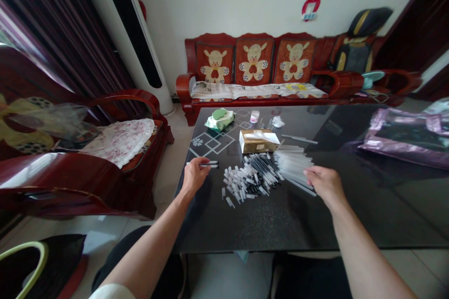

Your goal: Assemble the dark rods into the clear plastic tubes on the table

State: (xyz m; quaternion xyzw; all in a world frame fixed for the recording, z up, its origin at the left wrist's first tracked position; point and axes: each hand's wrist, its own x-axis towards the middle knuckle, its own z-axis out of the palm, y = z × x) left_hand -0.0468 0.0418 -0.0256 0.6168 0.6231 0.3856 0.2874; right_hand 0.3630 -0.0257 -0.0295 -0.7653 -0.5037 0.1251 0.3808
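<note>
My left hand (pixel 196 173) is closed in a pinch around a couple of thin pen refills (pixel 213 164), black toward their right ends, above the table's left side. My right hand (pixel 324 181) has its fingers pressed together at the right ends of a fanned pile of translucent pen barrels (pixel 293 163), seemingly gripping one. Between the hands lie a heap of white pen caps (pixel 236 182) and a bundle of black refills (pixel 261 164). Several small black parts are mixed in among the caps.
Behind the heap stands a tissue box (pixel 259 141). Farther back are a green pack of wipes (pixel 220 119), a small cup (pixel 255 116) and crumpled tissue (pixel 278 121). A purple-edged plastic bag (pixel 403 138) lies at the right of the dark table (pixel 266 229). A wooden armchair (pixel 140 173) is left.
</note>
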